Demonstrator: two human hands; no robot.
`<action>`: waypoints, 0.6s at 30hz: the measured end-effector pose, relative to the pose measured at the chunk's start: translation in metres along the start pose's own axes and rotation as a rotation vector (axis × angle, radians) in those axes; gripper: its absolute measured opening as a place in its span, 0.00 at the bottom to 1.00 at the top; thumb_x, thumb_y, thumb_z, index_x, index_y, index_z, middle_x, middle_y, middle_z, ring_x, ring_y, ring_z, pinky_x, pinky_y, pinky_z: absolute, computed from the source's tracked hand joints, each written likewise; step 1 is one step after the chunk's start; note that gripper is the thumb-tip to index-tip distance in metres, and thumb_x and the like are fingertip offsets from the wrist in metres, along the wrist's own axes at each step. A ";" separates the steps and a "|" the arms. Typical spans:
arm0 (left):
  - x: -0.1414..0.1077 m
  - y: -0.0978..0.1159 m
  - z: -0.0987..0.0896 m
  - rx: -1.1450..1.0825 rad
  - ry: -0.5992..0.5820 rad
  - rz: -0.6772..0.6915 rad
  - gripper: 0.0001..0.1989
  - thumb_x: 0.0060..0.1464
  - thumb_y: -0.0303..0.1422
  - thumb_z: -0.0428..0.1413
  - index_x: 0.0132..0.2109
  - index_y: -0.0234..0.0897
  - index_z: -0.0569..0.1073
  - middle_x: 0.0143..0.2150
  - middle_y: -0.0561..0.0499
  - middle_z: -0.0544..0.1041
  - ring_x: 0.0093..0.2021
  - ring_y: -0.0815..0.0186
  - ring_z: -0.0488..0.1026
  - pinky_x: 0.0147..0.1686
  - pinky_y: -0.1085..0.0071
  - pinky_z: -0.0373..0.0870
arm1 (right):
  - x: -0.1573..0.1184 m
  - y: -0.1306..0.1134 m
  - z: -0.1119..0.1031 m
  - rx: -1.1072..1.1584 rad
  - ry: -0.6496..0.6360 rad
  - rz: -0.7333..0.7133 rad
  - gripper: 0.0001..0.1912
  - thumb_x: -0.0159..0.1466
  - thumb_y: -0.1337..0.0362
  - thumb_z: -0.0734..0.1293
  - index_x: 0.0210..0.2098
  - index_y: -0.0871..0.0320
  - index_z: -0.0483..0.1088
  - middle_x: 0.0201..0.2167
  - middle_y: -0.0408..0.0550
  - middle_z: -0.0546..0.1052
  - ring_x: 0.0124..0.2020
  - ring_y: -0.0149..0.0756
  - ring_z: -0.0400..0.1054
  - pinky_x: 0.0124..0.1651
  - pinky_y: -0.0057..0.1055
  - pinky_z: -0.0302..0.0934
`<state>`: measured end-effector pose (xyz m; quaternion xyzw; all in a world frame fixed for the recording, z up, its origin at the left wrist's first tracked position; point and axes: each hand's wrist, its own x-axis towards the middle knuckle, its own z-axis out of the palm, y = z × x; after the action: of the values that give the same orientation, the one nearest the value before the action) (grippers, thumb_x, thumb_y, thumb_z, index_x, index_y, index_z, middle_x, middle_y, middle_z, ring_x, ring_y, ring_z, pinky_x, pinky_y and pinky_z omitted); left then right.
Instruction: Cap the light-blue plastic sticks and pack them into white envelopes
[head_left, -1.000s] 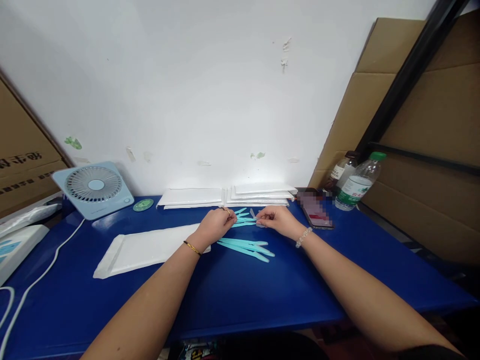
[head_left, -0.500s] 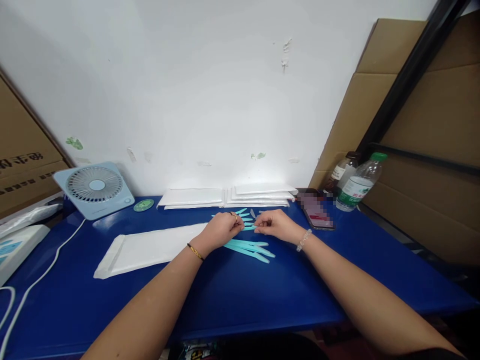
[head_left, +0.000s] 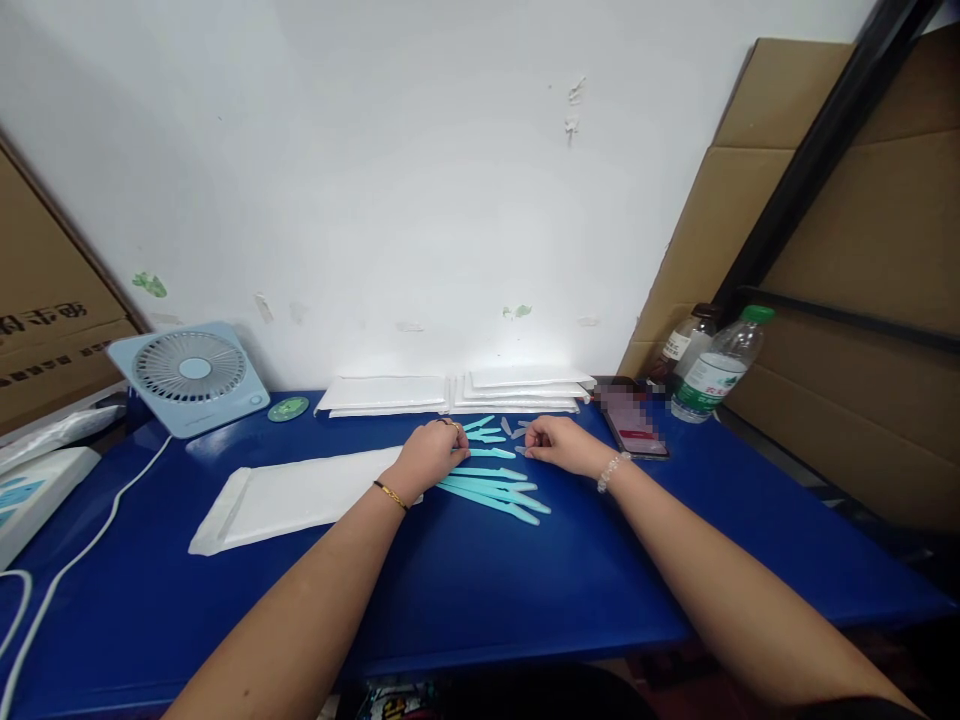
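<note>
My left hand [head_left: 429, 458] is closed on the handle of a turquoise eyebrow razor [head_left: 493, 454], whose head points right. Just beyond its tip, my right hand [head_left: 561, 446] pinches a small clear blade cap [head_left: 521, 452], which is apart from the razor. Several more turquoise razors [head_left: 491, 489] lie fanned out nearer to me, with pale tips. Other razors [head_left: 486, 434] lie behind my left hand. A few loose clear caps [head_left: 506, 428] rest behind the pinched one. A white padded mailer [head_left: 300, 497] lies flat to the left, partly under my left wrist.
Stacked white mailers [head_left: 390, 392] stand along the wall. At the left are a blue fan [head_left: 195, 385], a green disc [head_left: 289, 409] and a white cable [head_left: 105, 520]. A phone [head_left: 634, 425] and a green-capped bottle [head_left: 716, 375] are at the right, on the blue table [head_left: 540, 600].
My hands have moved apart: the left shifted left with the razor, the right moved right with the clear cap. A gap now shows between razor and cap.
</note>
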<state>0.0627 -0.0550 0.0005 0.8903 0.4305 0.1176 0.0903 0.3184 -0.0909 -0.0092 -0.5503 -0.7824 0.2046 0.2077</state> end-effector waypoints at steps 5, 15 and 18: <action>0.000 0.001 0.000 -0.005 0.004 0.005 0.05 0.52 0.31 0.53 0.33 0.38 0.74 0.34 0.51 0.76 0.34 0.65 0.71 0.31 0.73 0.63 | 0.000 -0.005 -0.001 0.029 -0.003 -0.012 0.05 0.57 0.63 0.67 0.30 0.58 0.73 0.26 0.44 0.75 0.28 0.33 0.67 0.31 0.27 0.58; -0.002 -0.001 0.001 -0.030 0.015 0.087 0.08 0.53 0.34 0.53 0.40 0.40 0.74 0.39 0.51 0.76 0.38 0.65 0.71 0.34 0.73 0.63 | 0.001 -0.002 0.005 0.090 0.044 -0.066 0.11 0.57 0.63 0.68 0.39 0.58 0.74 0.28 0.45 0.76 0.29 0.32 0.69 0.34 0.28 0.62; -0.002 -0.001 0.001 -0.034 -0.007 0.081 0.07 0.53 0.34 0.53 0.36 0.39 0.74 0.36 0.51 0.75 0.36 0.65 0.71 0.32 0.73 0.63 | 0.001 -0.002 0.002 0.052 0.046 -0.095 0.06 0.57 0.64 0.67 0.33 0.58 0.75 0.28 0.45 0.75 0.28 0.32 0.69 0.33 0.27 0.61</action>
<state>0.0614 -0.0561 -0.0004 0.9058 0.3916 0.1251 0.1020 0.3160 -0.0907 -0.0096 -0.5115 -0.7971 0.2019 0.2493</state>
